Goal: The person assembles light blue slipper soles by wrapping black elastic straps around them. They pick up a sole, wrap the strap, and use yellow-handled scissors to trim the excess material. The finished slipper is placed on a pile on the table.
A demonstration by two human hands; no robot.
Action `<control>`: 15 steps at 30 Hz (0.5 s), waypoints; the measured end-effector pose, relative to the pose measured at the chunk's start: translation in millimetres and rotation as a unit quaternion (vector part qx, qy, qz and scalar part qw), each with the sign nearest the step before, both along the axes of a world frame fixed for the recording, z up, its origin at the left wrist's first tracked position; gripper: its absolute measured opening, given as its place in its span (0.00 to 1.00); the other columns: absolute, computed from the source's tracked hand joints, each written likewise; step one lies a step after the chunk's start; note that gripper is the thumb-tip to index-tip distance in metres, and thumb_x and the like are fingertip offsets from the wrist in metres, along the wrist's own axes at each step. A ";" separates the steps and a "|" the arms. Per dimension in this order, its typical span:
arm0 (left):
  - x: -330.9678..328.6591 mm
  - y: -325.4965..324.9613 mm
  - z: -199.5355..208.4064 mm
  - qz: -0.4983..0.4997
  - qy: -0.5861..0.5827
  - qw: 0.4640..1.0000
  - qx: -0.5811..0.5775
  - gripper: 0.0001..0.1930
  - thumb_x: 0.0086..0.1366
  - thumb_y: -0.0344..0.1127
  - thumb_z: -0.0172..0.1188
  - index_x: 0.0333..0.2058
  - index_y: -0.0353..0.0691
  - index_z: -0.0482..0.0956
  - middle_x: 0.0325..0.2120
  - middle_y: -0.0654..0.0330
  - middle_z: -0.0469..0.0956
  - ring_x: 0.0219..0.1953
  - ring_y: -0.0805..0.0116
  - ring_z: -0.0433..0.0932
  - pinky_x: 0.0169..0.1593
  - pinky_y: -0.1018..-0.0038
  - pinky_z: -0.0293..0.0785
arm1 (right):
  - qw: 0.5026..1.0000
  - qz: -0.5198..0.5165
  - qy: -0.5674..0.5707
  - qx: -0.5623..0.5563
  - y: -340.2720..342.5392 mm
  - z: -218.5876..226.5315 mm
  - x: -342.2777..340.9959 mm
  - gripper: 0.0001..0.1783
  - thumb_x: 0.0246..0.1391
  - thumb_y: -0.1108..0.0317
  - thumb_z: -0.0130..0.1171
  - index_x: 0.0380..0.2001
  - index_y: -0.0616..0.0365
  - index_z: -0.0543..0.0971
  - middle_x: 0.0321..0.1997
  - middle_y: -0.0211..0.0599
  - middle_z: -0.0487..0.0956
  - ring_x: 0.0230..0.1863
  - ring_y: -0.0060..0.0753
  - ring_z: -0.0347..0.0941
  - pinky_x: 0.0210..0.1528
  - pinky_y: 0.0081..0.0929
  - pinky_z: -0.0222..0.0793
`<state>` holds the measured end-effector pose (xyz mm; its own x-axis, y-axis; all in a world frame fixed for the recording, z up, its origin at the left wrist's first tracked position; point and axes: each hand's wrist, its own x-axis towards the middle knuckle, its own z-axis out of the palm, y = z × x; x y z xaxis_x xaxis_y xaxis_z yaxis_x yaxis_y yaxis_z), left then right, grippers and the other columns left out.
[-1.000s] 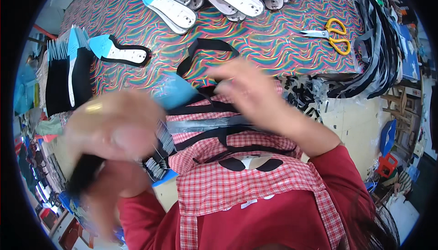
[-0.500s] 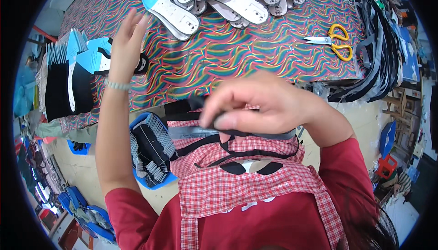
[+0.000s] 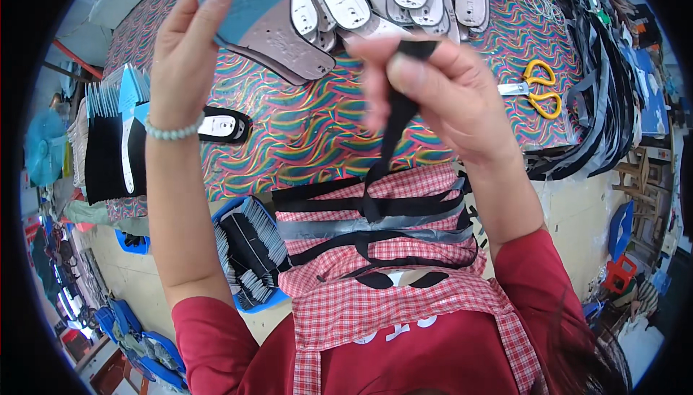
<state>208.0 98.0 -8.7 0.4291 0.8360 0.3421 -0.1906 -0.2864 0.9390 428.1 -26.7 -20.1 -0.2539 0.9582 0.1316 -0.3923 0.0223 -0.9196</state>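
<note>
Between thumb and fingers, my left hand [image 3: 184, 56] grips a shoe insole [image 3: 271, 38] whose front part is light blue and whose heel part is whitish with a dark edge. A second insole layer shows under its heel. My right hand [image 3: 455, 92], slightly blurred, pinches the end of a black strip [image 3: 397, 124]. That strip hangs down to my lap, where more black and grey strips [image 3: 361, 229] lie across the red checked apron [image 3: 390, 301]. Just right of my left wrist, a single insole with a black rim [image 3: 224, 126] rests on the table.
More white insoles [image 3: 339, 2] are heaped at the table's far side. Yellow-handled scissors [image 3: 538, 92] lie to the right, near hanging black and grey strips [image 3: 599, 113]. Stacked blue-tipped insoles [image 3: 128, 128] stand at left. A blue basket [image 3: 249, 307] of bundled pieces sits below the table edge.
My left hand has closed on the blue-tipped insole and lifted it toward me. My right hand has moved up and forward over the table, drawing the black strip up from my lap.
</note>
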 end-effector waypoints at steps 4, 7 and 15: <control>12.8 -20.2 0.7 -0.056 0.041 0.997 0.042 0.23 0.73 0.40 0.40 0.58 0.30 0.63 0.59 0.50 0.65 0.59 0.63 0.68 0.62 0.67 0.61 | 0.710 -0.284 -0.305 0.568 50.8 22.2 -8.6 0.16 0.54 0.74 0.56 0.47 0.58 0.78 0.45 0.45 0.76 0.45 0.39 0.74 0.47 0.29 0.72; 18.1 -17.0 -3.6 -0.016 0.052 0.995 0.089 0.22 0.74 0.43 0.38 0.52 0.31 0.69 0.49 0.55 0.73 0.50 0.67 0.73 0.53 0.72 0.68 | 0.591 -0.291 -0.372 0.654 76.3 21.5 -15.1 0.15 0.60 0.68 0.53 0.50 0.60 0.74 0.48 0.53 0.76 0.43 0.44 0.76 0.45 0.27 0.74; 51.4 -27.2 26.8 0.003 0.033 0.998 -0.060 0.27 0.73 0.50 0.36 0.50 0.30 0.72 0.38 0.59 0.78 0.41 0.71 0.75 0.48 0.75 0.71 | 0.740 -0.256 -0.333 0.525 37.7 -3.8 -6.6 0.17 0.38 0.73 0.65 0.37 0.48 0.83 0.50 0.38 0.72 0.52 0.44 0.69 0.51 0.35 0.67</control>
<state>259.5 70.8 18.1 0.4428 0.8718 0.2097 -0.1256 -0.1712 0.9772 421.4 11.0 -24.0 -0.2364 0.4094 0.8812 0.4485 0.8505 -0.2748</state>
